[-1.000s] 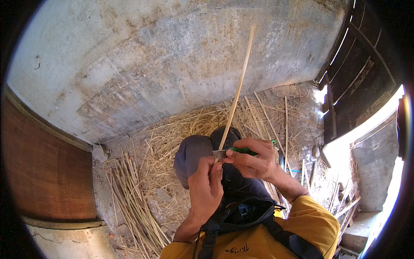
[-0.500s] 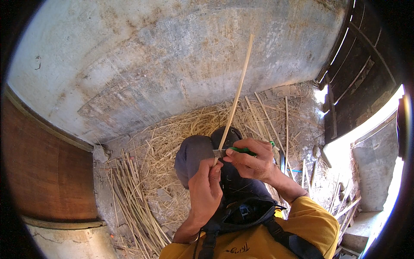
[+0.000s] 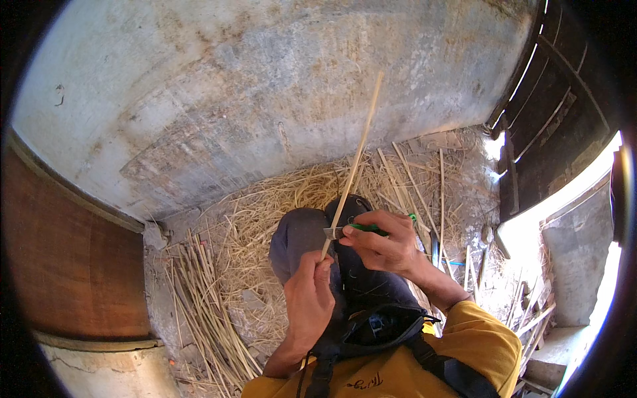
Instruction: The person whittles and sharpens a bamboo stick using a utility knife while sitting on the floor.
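One pale, slender wooden strip (image 3: 355,166), slanting up above my knees (image 3: 298,232), lower end pinched in my left hand (image 3: 310,295). One green-handled knife (image 3: 371,229), gripped in my right hand (image 3: 388,247), blade across the strip. Floor: curly, straw-like shavings (image 3: 255,229). Leftward: loose sticks (image 3: 209,312), brown panel (image 3: 76,255). Ahead: stained grey wall (image 3: 252,99).

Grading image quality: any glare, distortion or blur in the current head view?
Head view, right side: glare burns out the gap below the dark panel; head view, left rim: the fisheye bends the edges of the brown panel; head view, upper middle: the top end of the pale strip looks soft.
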Demonstrator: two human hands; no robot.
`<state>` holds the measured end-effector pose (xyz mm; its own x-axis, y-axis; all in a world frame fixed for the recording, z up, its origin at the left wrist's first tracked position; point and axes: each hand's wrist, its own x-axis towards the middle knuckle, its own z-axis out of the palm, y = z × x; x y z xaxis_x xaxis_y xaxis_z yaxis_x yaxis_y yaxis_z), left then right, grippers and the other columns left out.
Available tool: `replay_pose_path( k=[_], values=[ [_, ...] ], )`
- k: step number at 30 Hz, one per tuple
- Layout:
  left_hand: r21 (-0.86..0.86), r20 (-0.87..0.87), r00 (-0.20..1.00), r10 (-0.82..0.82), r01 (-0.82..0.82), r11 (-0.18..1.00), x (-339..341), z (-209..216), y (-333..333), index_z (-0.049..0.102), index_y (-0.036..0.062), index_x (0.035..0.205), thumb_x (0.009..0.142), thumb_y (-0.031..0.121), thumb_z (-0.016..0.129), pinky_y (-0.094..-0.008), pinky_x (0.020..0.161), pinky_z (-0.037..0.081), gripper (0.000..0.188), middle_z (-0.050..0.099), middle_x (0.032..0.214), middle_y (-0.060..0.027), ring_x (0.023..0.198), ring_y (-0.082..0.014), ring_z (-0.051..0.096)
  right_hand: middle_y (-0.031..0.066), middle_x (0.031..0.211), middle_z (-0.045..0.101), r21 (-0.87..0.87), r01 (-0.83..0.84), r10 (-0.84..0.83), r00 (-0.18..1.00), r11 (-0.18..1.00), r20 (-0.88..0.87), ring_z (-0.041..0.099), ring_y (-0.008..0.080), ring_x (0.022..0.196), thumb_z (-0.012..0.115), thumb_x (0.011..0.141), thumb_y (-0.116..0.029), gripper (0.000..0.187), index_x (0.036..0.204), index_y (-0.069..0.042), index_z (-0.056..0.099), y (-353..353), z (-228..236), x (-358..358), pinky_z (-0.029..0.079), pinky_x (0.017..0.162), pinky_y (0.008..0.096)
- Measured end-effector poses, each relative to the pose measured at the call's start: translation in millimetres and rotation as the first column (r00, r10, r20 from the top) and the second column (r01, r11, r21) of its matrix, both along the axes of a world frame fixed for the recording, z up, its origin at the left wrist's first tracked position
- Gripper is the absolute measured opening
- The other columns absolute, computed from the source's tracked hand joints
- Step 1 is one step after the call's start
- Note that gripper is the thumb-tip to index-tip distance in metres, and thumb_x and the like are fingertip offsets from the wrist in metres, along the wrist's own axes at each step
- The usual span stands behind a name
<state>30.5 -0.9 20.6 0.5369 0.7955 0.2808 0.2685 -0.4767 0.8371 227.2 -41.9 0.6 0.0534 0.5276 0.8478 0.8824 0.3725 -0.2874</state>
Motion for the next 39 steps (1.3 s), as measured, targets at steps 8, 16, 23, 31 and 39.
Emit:
replay_pose_path(
  k=[8,16,23,31,39],
  values=[
    [-0.039,-0.090,0.995,-0.051,0.047,0.998,-38.7,-28.5,-19.9,0.060,0.0013,0.102,0.109,0.011,0.052,-0.0318,0.057,0.045,0.014,0.054,0.069,-0.0083,0.059,-0.0141,0.054,0.0099,0.084,0.073,0.092,0.355,-0.308,0.893,0.930,-0.328,0.064,0.0126,0.069,0.078,0.091,-0.003,0.009,0.091,-0.001,0.070,28.3,5.6,97.2,0.047,0.063,0.0260],
    [-0.512,0.073,0.992,-0.098,0.122,0.850,-61.0,-33.1,-5.6,0.058,-0.0011,0.110,0.113,0.017,0.048,-0.0269,0.056,0.041,0.021,0.048,0.069,-0.0022,0.062,-0.0089,0.045,0.0016,0.088,0.071,-0.226,0.334,-0.402,0.714,0.915,-0.573,0.062,0.0098,0.076,0.074,0.097,-0.014,0.023,0.116,-0.005,0.066,18.2,-5.2,175.4,0.048,0.069,0.0274],
    [-0.743,0.371,0.928,-0.031,0.316,0.590,-44.9,-29.7,15.8,0.060,0.0025,0.114,0.114,0.027,0.047,-0.0223,0.054,0.026,0.027,0.041,0.073,0.0052,0.061,-0.0041,0.032,0.0022,0.106,0.068,-0.243,-0.140,-0.119,0.583,0.960,-0.804,0.060,0.0099,0.081,0.071,0.099,-0.010,0.030,0.127,-0.008,0.059,13.4,-8.0,117.4,0.048,0.074,0.0263],
    [-0.769,0.509,0.856,-0.088,0.498,0.401,-21.7,-16.6,25.3,0.057,0.0045,0.111,0.113,0.033,0.048,-0.0225,0.051,0.027,0.030,0.039,0.072,0.0038,0.059,-0.0045,0.033,0.0060,0.116,0.068,-0.196,-0.414,0.121,0.625,0.889,-0.771,0.066,0.0134,0.107,0.077,0.094,-0.006,0.027,0.117,-0.003,0.063,1.7,18.2,44.3,0.053,0.095,0.0325],
    [-0.745,0.556,0.822,-0.123,0.559,0.363,-10.7,-2.0,22.2,0.057,0.0055,0.112,0.114,0.031,0.046,-0.0210,0.051,0.027,0.027,0.040,0.075,0.0055,0.059,-0.0029,0.031,0.0115,0.099,0.071,-0.239,-0.366,0.232,0.863,0.899,-0.450,0.073,0.0272,0.087,0.083,0.088,-0.010,0.030,0.114,-0.003,0.068,-1.9,23.9,23.1,0.057,0.077,0.0363]
  ],
)
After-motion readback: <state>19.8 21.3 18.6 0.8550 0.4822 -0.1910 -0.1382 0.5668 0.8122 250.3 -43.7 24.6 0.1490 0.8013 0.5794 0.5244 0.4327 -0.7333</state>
